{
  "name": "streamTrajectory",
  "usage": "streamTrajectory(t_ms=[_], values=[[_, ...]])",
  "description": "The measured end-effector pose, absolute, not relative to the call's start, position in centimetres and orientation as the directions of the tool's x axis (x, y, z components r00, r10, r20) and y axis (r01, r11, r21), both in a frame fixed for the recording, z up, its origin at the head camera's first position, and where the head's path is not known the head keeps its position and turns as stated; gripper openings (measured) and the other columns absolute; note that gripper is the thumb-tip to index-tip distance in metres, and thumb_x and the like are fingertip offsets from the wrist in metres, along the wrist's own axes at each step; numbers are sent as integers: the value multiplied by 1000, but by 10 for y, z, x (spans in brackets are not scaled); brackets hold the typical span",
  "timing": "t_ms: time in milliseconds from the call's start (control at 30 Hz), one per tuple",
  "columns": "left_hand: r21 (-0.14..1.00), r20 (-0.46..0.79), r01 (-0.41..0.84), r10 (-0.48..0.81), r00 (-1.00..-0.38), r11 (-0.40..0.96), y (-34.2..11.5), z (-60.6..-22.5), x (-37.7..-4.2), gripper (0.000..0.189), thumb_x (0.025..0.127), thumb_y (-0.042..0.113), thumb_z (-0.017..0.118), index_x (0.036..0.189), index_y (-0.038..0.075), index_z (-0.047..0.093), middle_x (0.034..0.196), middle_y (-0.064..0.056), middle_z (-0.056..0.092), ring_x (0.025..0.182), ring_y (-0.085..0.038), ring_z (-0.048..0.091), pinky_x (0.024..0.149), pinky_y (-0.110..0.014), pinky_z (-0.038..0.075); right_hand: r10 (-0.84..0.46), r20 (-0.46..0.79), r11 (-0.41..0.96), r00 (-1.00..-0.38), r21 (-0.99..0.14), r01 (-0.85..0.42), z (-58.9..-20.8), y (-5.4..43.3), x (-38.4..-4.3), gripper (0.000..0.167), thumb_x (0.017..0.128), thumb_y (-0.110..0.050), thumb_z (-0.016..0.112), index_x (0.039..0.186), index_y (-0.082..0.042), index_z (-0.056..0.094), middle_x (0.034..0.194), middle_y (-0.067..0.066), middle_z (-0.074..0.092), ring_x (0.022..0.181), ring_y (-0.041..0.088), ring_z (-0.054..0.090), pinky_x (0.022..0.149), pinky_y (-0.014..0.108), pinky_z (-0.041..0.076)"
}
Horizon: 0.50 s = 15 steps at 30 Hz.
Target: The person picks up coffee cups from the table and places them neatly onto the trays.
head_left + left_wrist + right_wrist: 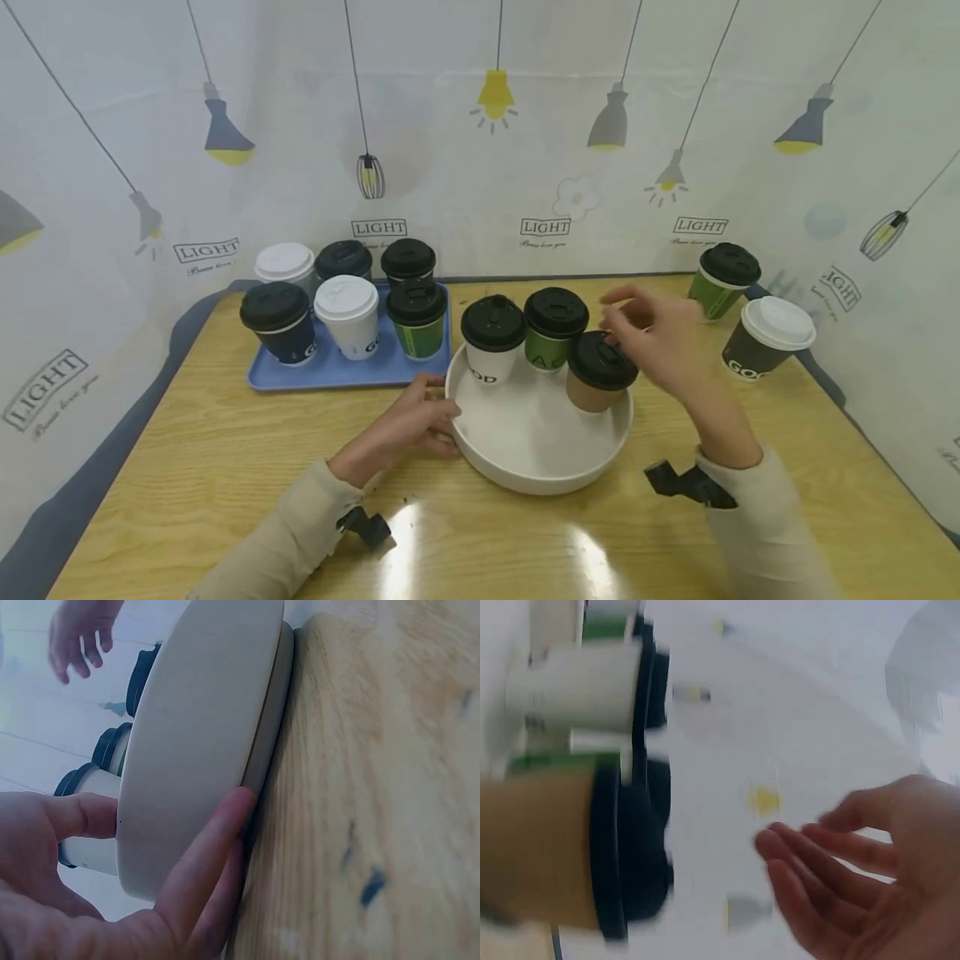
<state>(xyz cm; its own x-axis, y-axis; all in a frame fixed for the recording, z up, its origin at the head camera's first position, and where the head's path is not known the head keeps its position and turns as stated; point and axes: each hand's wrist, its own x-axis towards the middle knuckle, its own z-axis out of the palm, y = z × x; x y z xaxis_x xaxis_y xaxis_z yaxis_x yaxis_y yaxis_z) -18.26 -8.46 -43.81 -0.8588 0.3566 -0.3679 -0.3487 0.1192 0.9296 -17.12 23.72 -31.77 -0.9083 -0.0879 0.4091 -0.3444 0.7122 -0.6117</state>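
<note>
A round white tray (536, 454) stands on the wooden table, its left rim gripped by my left hand (412, 421). In the left wrist view, that hand's thumb (94, 816) lies over the rim while the fingers hold the outer wall near the base. Three lidded paper cups stand upright in the tray: a white cup (489, 364), a green cup (546, 350) and a brown cup (591, 393), all with black lids. My right hand (663, 337) hovers by the brown cup's lid, fingers loosely bent. The right wrist view shows it apart from that cup (536, 847), holding nothing.
Left of the round tray, a blue tray (348, 379) carries several lidded cups in two rows. On the right of the table stand a green cup (716, 292) with a black lid and a dark cup (753, 354) with a white lid. A printed curtain (450, 167) hangs behind.
</note>
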Motion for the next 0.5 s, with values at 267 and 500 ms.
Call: streamTrajectory(t_ms=[267,500], values=[[930,-365,-355,357,-860,97,-86,-439,-183,68,97,12,57,155,1,22,128,-31,50,88,-30,71,80,-46,67,358,585,613,-728,-735,-289,-337,348,-197,18,98,-19,66,109,-7,74,80,-26,68,67,-9,64,61,6,52],[934,-356,-336,369,-859,119,-88,-438,-184,66,98,14,56,154,1,24,130,-33,53,89,-28,71,81,-45,67,609,449,563,-655,-825,-42,-369,414,-201,34,95,-31,69,127,-19,70,120,-26,53,111,-6,55,90,12,50]])
